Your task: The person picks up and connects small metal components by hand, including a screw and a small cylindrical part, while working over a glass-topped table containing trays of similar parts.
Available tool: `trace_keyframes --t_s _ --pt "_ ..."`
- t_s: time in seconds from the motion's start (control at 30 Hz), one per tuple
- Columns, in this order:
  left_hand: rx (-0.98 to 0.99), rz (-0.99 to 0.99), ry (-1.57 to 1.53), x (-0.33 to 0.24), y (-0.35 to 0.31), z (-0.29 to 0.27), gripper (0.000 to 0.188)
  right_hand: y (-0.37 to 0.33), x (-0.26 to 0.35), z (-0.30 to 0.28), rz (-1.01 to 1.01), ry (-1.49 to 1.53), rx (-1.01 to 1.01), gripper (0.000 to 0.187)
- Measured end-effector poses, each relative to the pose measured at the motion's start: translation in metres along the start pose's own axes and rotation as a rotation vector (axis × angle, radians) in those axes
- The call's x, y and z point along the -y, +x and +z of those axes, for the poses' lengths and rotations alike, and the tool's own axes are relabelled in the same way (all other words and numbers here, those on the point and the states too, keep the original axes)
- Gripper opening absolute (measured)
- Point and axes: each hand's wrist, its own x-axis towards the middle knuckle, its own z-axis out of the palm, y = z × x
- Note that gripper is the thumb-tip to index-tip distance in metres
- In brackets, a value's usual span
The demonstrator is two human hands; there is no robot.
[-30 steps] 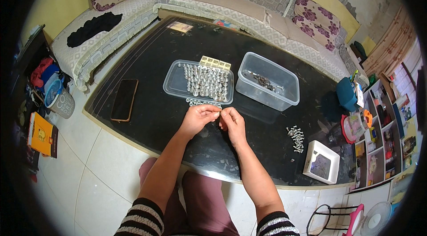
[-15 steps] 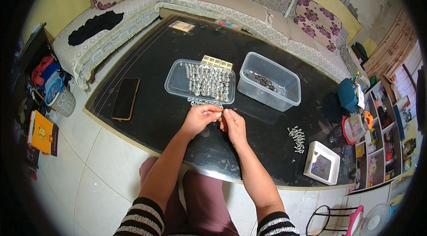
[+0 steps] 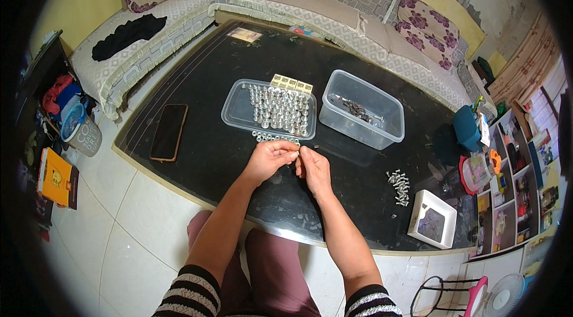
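Pinched narrow, both sets of fingers, with the tips of the left hand [image 3: 267,160] and right hand [image 3: 314,169] meeting at a small piece [image 3: 298,151]. Mostly hidden by the fingertips and too small to name. Located above the near half of the black desk [image 3: 209,90], just on the near side of a shallow clear tray [image 3: 238,117].

Crossed by both forearms: the near desk edge, curved, with a lap below. Room to the left, over dark surface, as far as the phone [image 3: 169,132] lying near the pale-bordered left edge. Room to the right as well, between the right forearm and a loose pile of screws [image 3: 398,187]. More dark surface beyond the tray, toward the sofa [image 3: 334,27] along the far side.

Directly ahead and in the way: a row of small metal rings [image 3: 274,138] against the near rim of the tray, then metal pieces [image 3: 280,111] standing in close ranks over its right part. At its far rim, a strip of cream blocks [image 3: 291,83]. To the right of the tray, a deeper clear box [image 3: 364,132] with dark bits inside. Near the right edge, a white box [image 3: 416,215], a red-trimmed jar [image 3: 474,172] and a blue container [image 3: 467,128].
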Motion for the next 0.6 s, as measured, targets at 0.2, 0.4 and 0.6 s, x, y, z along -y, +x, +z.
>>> trace_keyframes --t_s 0.2,0.4,0.6 --pt "-0.01 -0.015 -0.008 0.0011 0.0004 0.0007 0.016 0.0 0.0012 0.0025 -0.111 -0.086 -0.094 0.031" --pt "-0.005 -0.008 0.018 -0.0006 -0.001 -0.0003 0.016 -0.0021 0.0082 0.0053 -0.094 -0.051 -0.098 0.035" --pt "0.002 -0.011 0.013 0.0003 -0.0003 0.0001 0.016 -0.0027 0.0065 0.002 -0.004 -0.024 -0.024 0.035"
